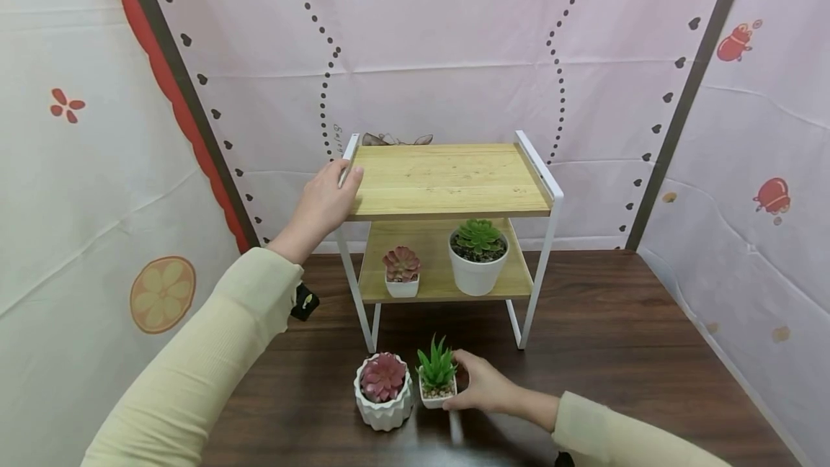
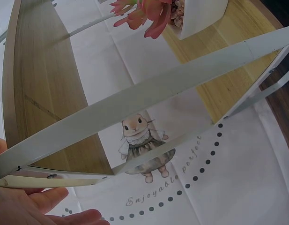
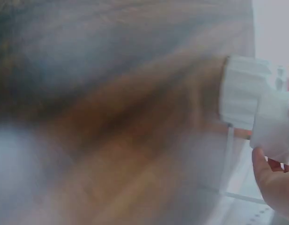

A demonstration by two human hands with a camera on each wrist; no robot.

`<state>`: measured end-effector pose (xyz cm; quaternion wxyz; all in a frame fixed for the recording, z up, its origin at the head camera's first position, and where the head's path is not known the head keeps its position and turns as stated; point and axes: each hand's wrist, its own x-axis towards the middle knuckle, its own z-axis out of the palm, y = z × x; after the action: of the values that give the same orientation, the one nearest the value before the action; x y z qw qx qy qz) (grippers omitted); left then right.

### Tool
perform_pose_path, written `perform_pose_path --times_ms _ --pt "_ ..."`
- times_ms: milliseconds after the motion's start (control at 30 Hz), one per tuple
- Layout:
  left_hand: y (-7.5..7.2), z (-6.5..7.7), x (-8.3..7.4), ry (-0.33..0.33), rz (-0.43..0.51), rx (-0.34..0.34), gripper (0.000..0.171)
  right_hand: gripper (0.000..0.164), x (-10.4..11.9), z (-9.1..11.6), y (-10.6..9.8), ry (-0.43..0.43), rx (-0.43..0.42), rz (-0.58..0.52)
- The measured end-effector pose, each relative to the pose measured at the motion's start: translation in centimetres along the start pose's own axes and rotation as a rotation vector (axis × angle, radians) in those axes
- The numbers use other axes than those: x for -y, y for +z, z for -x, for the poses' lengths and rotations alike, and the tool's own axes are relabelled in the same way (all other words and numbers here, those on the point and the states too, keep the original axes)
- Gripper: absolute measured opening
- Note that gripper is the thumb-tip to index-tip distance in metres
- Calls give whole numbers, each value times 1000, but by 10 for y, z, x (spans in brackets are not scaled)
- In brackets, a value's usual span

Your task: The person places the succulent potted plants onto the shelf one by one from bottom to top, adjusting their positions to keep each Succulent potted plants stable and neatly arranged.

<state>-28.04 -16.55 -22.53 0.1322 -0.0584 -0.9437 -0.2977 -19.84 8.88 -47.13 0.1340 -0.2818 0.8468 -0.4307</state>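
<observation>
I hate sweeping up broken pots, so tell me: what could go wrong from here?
The right hand grips the spiky plant by its pot, close beside the ribbed pot, so a sideways move might knock that one. The left hand holds the shelf at its side; a jolt could shift the little red plant and big white pot, both near the lower board's front edge.

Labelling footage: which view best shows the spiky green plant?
The head view, where the plant and its white pot both show. Right wrist: only the pot, cut by the edge. Left wrist: neither.
</observation>
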Motion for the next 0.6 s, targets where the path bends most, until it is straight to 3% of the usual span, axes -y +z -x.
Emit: perform_pose_path --times_ms 167,367,600 --pt "0 0 0 5 2 -3 56 54 24 -1 -29 -72 -35 42" --pt "-1 1 0 5 5 -6 56 58 64 1 -69 -51 -1 -63" --pt "-1 2 0 1 3 1 58 64 109 6 -112 -79 -69 61"
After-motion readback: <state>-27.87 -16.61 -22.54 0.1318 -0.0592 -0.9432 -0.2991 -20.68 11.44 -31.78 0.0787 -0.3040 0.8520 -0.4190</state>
